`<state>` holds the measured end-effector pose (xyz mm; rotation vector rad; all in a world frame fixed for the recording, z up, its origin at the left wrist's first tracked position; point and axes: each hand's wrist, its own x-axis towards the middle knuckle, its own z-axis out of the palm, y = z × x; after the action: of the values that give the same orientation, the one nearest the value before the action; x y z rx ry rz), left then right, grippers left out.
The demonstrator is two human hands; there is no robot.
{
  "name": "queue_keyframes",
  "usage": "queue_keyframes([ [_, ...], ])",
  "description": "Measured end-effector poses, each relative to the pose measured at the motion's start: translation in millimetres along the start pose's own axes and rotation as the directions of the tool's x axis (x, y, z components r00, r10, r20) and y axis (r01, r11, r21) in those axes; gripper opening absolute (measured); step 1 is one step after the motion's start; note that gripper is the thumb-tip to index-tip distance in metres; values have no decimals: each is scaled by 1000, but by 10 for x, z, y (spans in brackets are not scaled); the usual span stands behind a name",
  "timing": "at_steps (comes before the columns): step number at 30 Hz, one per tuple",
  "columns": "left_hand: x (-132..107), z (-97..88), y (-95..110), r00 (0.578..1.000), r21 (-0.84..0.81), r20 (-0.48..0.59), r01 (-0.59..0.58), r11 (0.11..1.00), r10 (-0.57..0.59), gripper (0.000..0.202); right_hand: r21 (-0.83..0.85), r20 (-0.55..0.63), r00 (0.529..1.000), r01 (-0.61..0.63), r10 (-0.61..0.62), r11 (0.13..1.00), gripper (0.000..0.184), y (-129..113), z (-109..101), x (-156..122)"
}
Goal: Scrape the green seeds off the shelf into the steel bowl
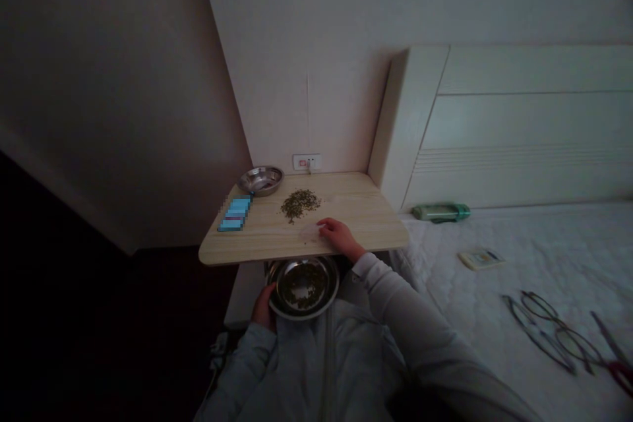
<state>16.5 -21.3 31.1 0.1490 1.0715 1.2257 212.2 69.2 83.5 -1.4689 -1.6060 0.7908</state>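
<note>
My left hand (263, 310) grips the rim of a steel bowl (302, 286) held just below the front edge of a small wooden table (356, 208); the bowl has some greenish bits in it. My right hand (337, 234) rests on the tabletop near that edge, fingers curled over a small pale translucent piece (311, 231) that I cannot identify. A pile of small dark green bits (299, 204) lies on the table a little beyond my right hand.
A second, empty steel bowl (260, 179) stands at the table's back left, with a blue packet (236, 213) in front of it. A wall socket (306, 161) is behind. On the bed to the right lie a green case (440, 212), a card (481, 258), two pairs of glasses (548, 330) and scissors (616, 356).
</note>
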Motion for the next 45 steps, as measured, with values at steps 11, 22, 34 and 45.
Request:
queue_keyframes([
  [11, -70, 57, 28, 998, 22, 0, 70, 997, -70, 17, -65, 80, 996, -27, 32, 997, 24, -13, -5, -16],
  [22, 15, -33, 7, 998, -1, 44, 51, 999, -51, 14, -52, 169, 986, -2, 11, 999, 25, -37, -11, -43],
  [34, 0, -9, 2, 999, 31, 29, 31, 999, -32, 17, -48, 208, 978, 2, 8, 999, 25, -71, -10, -73],
  [45, 127, -133, -5, 995, -22, 46, 94, 995, -93, 11, -105, -4, 1000, 22, -22, 994, 26, 20, 84, 23],
])
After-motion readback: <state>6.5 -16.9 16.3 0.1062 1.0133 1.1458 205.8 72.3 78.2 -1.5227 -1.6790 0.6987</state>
